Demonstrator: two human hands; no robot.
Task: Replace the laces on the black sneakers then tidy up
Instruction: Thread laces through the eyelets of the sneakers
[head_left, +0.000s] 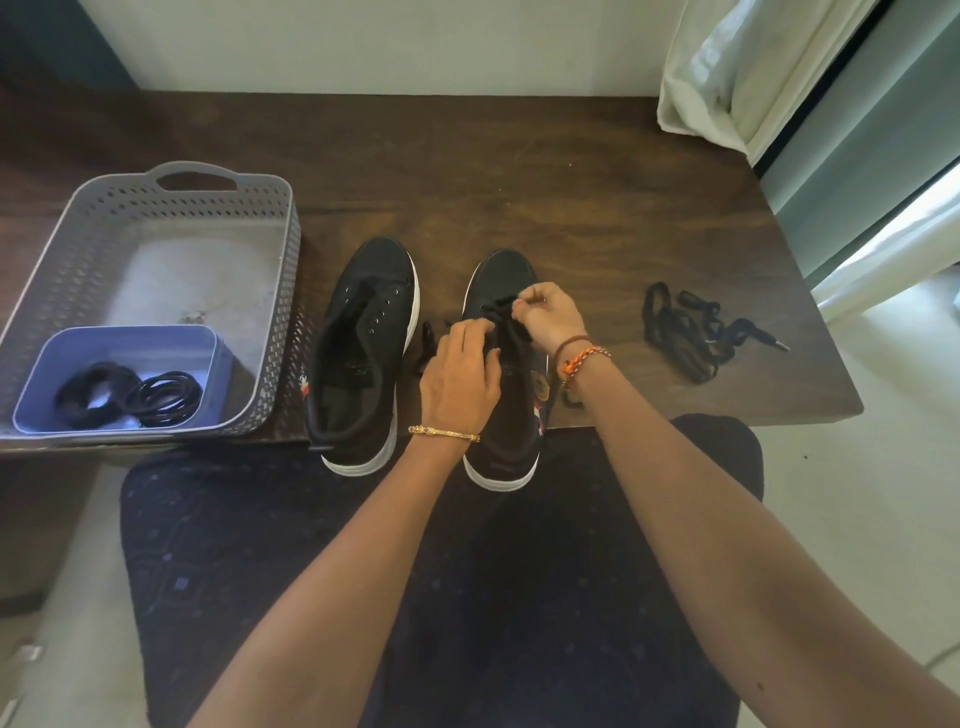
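Note:
Two black sneakers with white soles stand side by side at the table's front edge, toes pointing away. The left sneaker (363, 343) has bare eyelets and no lace. Over the right sneaker (501, 280) my left hand (460, 376) pinches a black lace (511, 325) near the tongue. My right hand (548, 314) pinches the same lace by the upper eyelets. A loose end of the lace lies between the shoes. A heap of loose black laces (691, 332) lies on the table to the right.
A grey perforated basket (72, 244) sits at the left on the dark wooden table (519, 171). Inside it a blue box (171, 338) holds coiled black laces (130, 395). A white curtain (748, 67) hangs at the back right. My lap is below the table edge.

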